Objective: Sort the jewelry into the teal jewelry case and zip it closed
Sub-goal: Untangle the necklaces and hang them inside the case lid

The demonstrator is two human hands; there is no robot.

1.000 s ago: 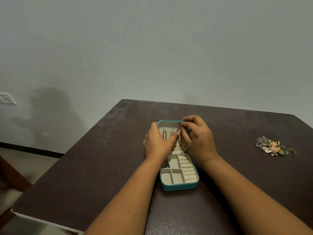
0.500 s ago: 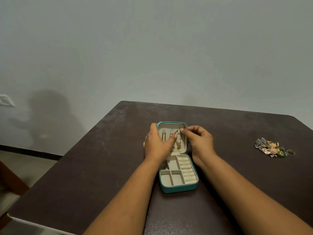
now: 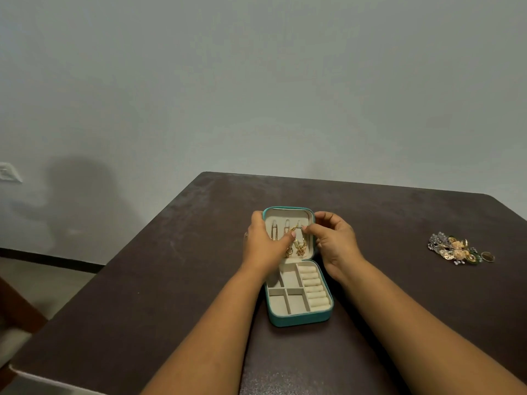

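Observation:
The teal jewelry case (image 3: 299, 319) lies open in the middle of the dark table, its lid upright at the far side. Cream lining shows empty compartments and ring rolls in the base. Gold chains (image 3: 298, 246) hang from hooks inside the lid. My left hand (image 3: 263, 246) holds the lid's left edge, its thumb pressing on a gold chain. My right hand (image 3: 335, 242) rests at the lid's right edge, thumb and forefinger pinching the top of that chain near a hook. A pile of loose jewelry (image 3: 457, 249) lies far right on the table.
The dark brown table (image 3: 171, 280) ends at a pale front-left edge, with floor and a wooden chair part (image 3: 17, 306) beyond on the left. A plain grey wall stands behind, with a switch plate (image 3: 8, 172) at far left.
My right hand has dropped from above the lid's top edge to its right side, still pinching the chain. The left hand stays on the lid. The view shifted slightly.

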